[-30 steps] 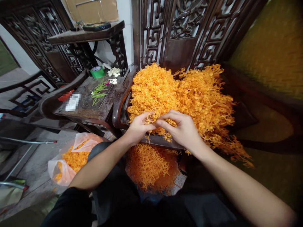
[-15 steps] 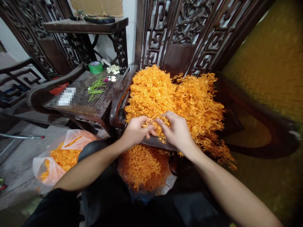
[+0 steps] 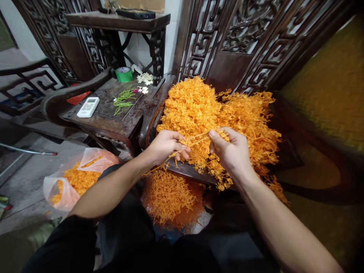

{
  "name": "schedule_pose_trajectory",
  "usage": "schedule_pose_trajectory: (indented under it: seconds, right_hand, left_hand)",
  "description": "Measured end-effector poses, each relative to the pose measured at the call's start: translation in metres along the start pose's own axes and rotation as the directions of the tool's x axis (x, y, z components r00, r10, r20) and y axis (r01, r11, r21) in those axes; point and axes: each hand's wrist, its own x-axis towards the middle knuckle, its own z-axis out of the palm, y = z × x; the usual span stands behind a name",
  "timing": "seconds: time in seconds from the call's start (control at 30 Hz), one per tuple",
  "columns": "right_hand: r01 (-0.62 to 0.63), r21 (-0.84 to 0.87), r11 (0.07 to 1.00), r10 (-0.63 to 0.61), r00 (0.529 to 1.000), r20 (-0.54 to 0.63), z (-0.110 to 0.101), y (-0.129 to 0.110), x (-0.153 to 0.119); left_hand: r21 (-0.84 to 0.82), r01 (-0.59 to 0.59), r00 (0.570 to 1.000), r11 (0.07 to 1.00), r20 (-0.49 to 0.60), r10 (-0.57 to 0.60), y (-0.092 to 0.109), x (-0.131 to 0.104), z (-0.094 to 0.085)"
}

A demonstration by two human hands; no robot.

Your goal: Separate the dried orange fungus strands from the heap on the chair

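A large heap of orange, thread-like branching sprigs (image 3: 193,106) lies on the seat of a dark carved wooden chair (image 3: 196,174). At its front edge, my left hand (image 3: 169,147) pinches thin orange strands (image 3: 196,141), and a loose end trails below its fingers toward the wrist. To the right, my right hand (image 3: 229,148) has thumb and fingers closed on the other end of the strands, which are stretched between both hands. Some orange sprigs hang beneath my right hand. Below the seat edge lies a second pile of orange sprigs (image 3: 167,197).
A plastic bag (image 3: 66,195) with orange bits sits on the floor at the left. Another chair seat (image 3: 105,127) bears a white remote (image 3: 88,107), green tape (image 3: 124,74), green stems (image 3: 123,99) and white flowers (image 3: 145,78). A small dark table (image 3: 119,22) stands behind.
My hands have moved apart, the right one going rightward, and strands now stretch between them. The view has shifted slightly, and the remote is now clearly visible.
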Motion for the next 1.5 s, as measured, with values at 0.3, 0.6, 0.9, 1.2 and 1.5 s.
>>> schedule_pose_trajectory:
  seconds: [0.3,0.6,0.9,1.2,1.5]
  right_hand:
    - [-0.099,0.435,0.895,0.238,0.931,-0.276,-0.054,0.008,0.035]
    - [-0.242,0.373,0.896,0.185,0.966,0.183,-0.037,0.008,0.021]
    - [0.204,-0.069,0.976,-0.179,0.946,0.270,-0.008,-0.008,-0.005]
    - [0.411,-0.353,0.840,-0.354,0.910,0.216,0.009,-0.002,-0.007]
    - [0.154,-0.202,0.967,-0.211,0.930,-0.301,-0.030,-0.002,0.013]
  left_hand:
    - [-0.035,-0.013,1.000,0.999,0.003,0.013,-0.006,-0.006,-0.029]
    - [-0.131,-0.095,0.995,0.987,0.002,0.096,-0.014,0.003,-0.018]
    - [-0.054,-0.176,0.984,0.983,-0.040,0.174,-0.021,0.004,-0.010]
    - [0.115,-0.107,0.994,0.988,-0.024,0.110,-0.020,-0.005,-0.004]
    - [0.206,0.067,0.996,0.976,0.042,-0.077,-0.006,-0.014,-0.015]
